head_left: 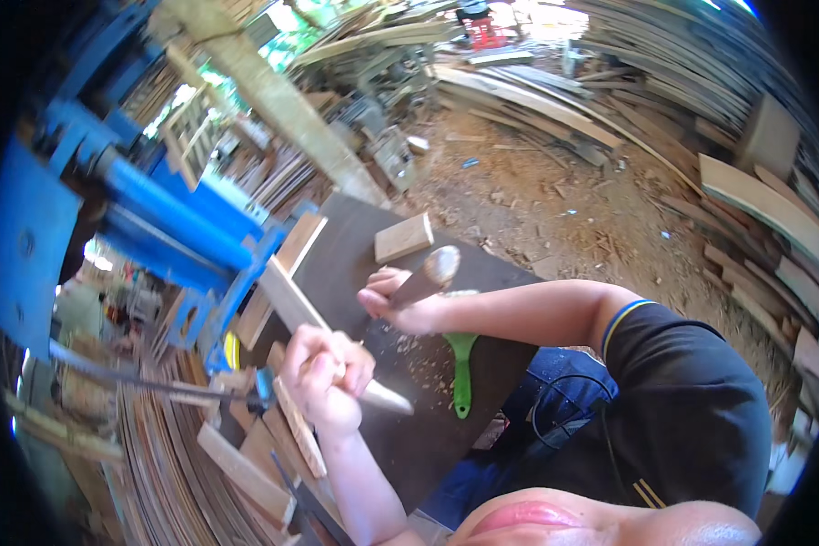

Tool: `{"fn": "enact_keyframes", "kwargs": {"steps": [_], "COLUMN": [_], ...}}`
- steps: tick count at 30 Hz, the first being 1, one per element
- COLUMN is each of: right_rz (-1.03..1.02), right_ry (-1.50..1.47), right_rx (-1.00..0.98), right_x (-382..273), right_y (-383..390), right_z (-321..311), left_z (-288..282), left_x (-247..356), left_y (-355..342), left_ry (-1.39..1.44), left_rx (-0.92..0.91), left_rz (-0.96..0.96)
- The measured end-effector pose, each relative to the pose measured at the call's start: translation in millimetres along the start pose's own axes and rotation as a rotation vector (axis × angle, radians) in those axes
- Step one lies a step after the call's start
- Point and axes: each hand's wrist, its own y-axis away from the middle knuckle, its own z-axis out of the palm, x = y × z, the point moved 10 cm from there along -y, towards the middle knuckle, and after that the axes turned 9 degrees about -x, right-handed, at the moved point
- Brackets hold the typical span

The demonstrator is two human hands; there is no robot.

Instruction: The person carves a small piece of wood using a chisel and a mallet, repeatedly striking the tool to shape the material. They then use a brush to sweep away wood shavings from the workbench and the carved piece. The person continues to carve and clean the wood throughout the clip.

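Note:
My left hand [326,375] is closed in a fist above a pale wooden strip [287,293] that slants across the dark work table [337,227]. What the fist grips is mostly hidden by the fingers; a tan bit shows between them. A pale, blurred tip [387,398] sticks out past the fist, perhaps the strip's other end. Raised over the table, my right hand [399,300] wraps round a thick round wooden stick [428,276], its worn end pointing up. Below my right forearm lies a green-handled brush [462,378], its head partly covered, with wood shavings [432,369] beside it.
A small wooden block [404,238] lies near the table's far edge. A large blue machine [173,223] stands at left. Wood pieces [246,469] and stacked thin boards [159,455] lie at lower left. Timber piles [692,68] and a chip-strewn floor [555,205] are beyond.

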Motion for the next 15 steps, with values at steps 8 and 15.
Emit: {"fn": "enact_keyframes", "kwargs": {"steps": [8,15], "right_rz": [-0.027,-0.052], "right_ry": [-0.035,-0.015], "right_rx": [-0.011,0.045], "right_x": [5.2,-3.3], "right_y": [7.4,5.1], "right_z": [-9.9,-7.9], "left_z": [10.4,0.5], "left_x": [-6.8,-5.6], "left_y": [-3.7,-4.8], "left_ry": [0.014,-0.008], "left_rx": [0.009,0.013], "left_rz": [0.036,0.024]}}
